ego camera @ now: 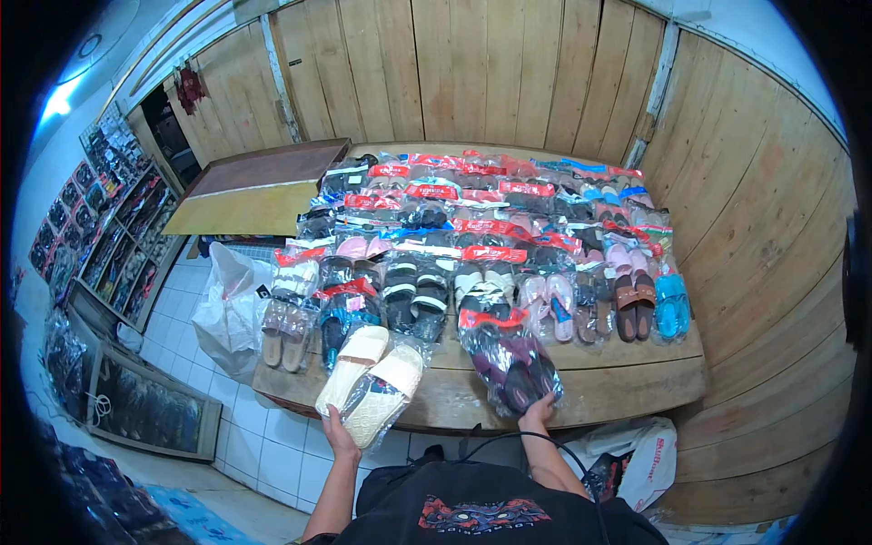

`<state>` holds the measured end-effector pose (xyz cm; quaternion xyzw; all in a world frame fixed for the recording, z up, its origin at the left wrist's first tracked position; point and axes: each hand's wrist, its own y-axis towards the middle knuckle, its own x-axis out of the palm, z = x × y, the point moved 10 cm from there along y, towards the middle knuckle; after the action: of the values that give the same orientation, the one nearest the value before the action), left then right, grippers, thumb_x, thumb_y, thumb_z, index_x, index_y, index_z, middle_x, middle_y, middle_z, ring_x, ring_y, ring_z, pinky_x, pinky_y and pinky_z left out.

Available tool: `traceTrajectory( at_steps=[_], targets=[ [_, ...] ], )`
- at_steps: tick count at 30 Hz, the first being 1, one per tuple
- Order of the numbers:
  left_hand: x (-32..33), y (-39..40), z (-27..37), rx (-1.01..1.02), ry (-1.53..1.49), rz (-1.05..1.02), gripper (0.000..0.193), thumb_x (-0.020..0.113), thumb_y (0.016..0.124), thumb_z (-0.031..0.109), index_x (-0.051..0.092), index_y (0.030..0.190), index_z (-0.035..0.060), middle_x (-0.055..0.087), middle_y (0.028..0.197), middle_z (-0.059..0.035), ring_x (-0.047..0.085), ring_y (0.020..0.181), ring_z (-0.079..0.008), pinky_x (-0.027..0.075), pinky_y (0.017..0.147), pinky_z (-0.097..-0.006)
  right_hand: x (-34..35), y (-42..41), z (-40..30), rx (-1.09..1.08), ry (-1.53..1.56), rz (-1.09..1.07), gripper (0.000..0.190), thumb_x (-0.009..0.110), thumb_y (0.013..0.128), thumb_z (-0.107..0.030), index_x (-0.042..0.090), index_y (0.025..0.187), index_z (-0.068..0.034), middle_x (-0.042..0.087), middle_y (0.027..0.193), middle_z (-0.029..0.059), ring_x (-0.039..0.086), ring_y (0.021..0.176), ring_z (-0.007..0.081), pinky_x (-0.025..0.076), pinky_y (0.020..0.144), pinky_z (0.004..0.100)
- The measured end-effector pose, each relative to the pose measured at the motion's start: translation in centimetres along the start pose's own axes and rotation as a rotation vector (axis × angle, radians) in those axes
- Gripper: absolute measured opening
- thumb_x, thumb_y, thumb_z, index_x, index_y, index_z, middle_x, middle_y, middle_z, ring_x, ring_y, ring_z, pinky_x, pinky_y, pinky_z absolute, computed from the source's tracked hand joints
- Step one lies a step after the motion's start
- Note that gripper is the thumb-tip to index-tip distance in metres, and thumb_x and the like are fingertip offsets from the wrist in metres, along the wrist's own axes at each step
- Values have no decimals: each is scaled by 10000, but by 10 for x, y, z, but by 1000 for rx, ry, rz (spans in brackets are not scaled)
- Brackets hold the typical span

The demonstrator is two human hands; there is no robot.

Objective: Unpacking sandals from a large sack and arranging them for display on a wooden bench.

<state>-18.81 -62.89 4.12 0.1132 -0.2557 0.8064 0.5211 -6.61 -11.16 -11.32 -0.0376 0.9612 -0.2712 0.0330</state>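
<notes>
My left hand (340, 433) grips a pair of cream slide sandals (379, 383) in clear plastic, held up before the table's front edge. In my right hand (538, 413) is a plastic bag of dark purple sandals (512, 368) with a red header, at the front edge of the wooden table (633, 381). Rows of bagged sandals cover much of the tabletop. Nearest are black and white slides (415, 296), pink thong sandals (547, 308), brown sandals (635, 303) and turquoise sandals (672, 306). Beige sandals (285, 334) lie at the left front corner.
A white sack (231, 313) stands left of the table, on a tiled floor. Behind it is a yellow and brown board (252, 204). Shelves of goods (129, 252) and a glass-fronted case (150, 398) line the left. A white bag (654, 463) sits below the table at right. A black cable crosses near my right arm.
</notes>
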Motion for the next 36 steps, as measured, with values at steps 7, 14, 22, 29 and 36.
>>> traceTrajectory(
  at_steps=[7, 14, 22, 29, 36],
  targets=[
    [4, 41, -7, -30, 61, 29, 490, 448, 918, 337, 366, 1256, -8, 483, 1192, -138, 517, 1033, -236, 430, 860, -342, 103, -35, 34, 156, -24, 69, 672, 423, 875, -479, 427, 1184, 117, 498, 1199, 197, 526, 1047, 298, 431, 876, 364],
    [18, 77, -48, -118, 41, 102, 502, 455, 916, 334, 362, 1248, -30, 490, 1175, -152, 526, 1023, -238, 434, 856, -337, 173, -80, 79, 479, 774, -563, 492, 441, 839, -272, 396, 1224, 31, 472, 1213, 188, 486, 1089, 343, 385, 952, 498],
    [45, 121, -78, -47, 177, 51, 479, 437, 930, 300, 365, 1237, -61, 481, 1194, -167, 507, 1030, -215, 408, 867, -320, 163, -97, 103, 686, 478, -692, 437, 447, 744, -190, 442, 1111, 48, 518, 1101, 195, 518, 1012, 335, 408, 943, 460],
    [41, 141, -140, -116, 328, 210, 526, 450, 917, 324, 322, 1271, -43, 433, 1258, -183, 469, 1095, -252, 372, 912, -349, 162, -89, 128, 704, 288, -725, 365, 443, 761, -148, 473, 1042, 83, 546, 1064, 232, 518, 1036, 351, 389, 975, 449],
    [43, 138, -251, -649, -235, 45, 501, 400, 932, 338, 296, 1313, 31, 392, 1314, -136, 434, 1164, -292, 382, 951, -413, 164, -92, 133, 736, 141, -768, 311, 460, 763, -161, 496, 1004, 31, 560, 1040, 185, 533, 1021, 321, 412, 941, 438]
  ],
)
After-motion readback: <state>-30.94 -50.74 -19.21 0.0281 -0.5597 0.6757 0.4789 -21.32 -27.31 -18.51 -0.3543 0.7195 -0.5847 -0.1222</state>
